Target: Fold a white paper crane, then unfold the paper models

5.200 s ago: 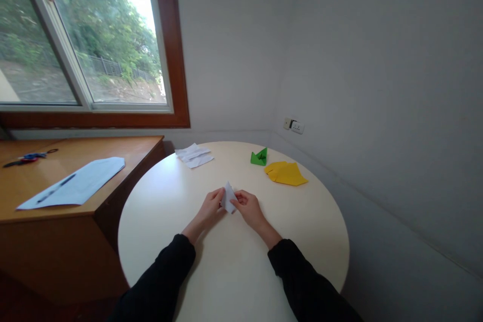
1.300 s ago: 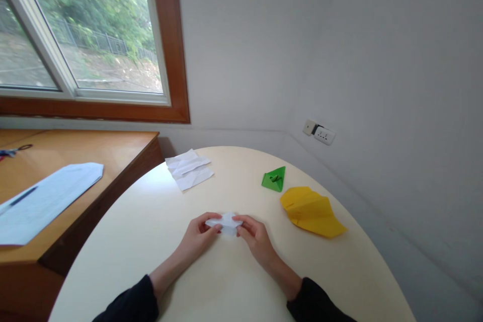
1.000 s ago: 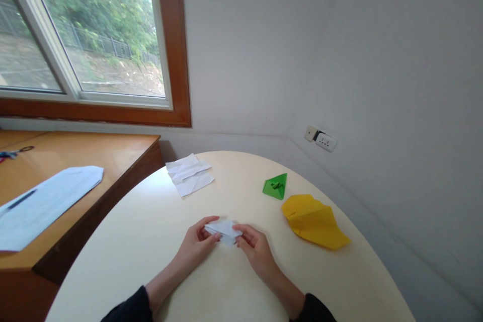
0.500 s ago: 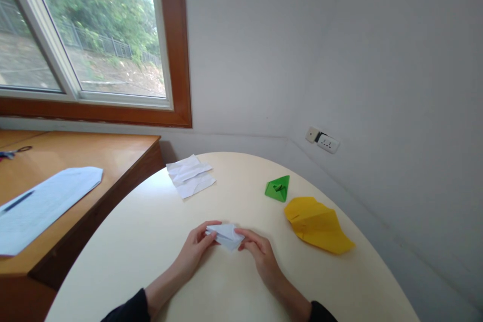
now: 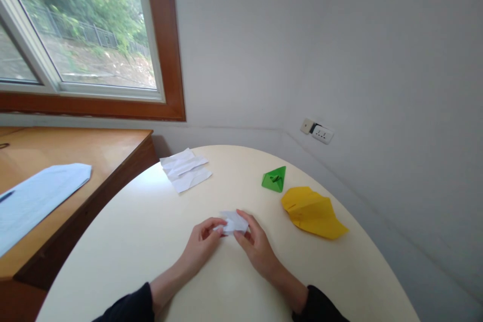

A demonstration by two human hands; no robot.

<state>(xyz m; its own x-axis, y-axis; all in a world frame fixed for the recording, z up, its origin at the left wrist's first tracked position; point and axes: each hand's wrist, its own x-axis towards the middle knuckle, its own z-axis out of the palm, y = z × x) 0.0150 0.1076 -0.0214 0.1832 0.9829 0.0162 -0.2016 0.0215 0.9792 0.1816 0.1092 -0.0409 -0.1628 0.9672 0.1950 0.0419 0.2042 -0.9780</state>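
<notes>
A: What's held in the hands?

B: A small folded piece of white paper (image 5: pixel 234 222) is pinched betw. both hands, just above the round cream-coloured desk (image 5: pixel 158 241), near its middle. The left hand (image 5: pixel 202 242) is closed on the paper's left end w/ thumb and fingertips; the right hand (image 5: pixel 254 245) is closed on its right side, index finger laid over the top edge. Both sleeves are dark.

A: Is the paper touching the desk?

B: Can't be told; it's seen low over the surface, partly hidden by fingers.

A: What else is seen on the desk?

B: A green folded paper triangle (image 5: pixel 274 180) is set to the far right of the hands, well apart from them. Just beside it, nearer the desk edge, a larger yellow folded paper shape (image 5: pixel 313 213) is laid flat; the two are close but apart. At the far left edge, a creased white paper sheet (image 5: pixel 184 170) is laid unfolded.

A: And off the desk?

B: A brown wooden side table (image 5: pixel 75 151) is seen at left, w/ a pale blue-white sheet of paper (image 5: pixel 37 198) on it. Above, a wood-framed window (image 5: pixel 166 60) is seen; a white wall socket (image 5: pixel 317 132) is fixed low on the grey wall at right.
</notes>
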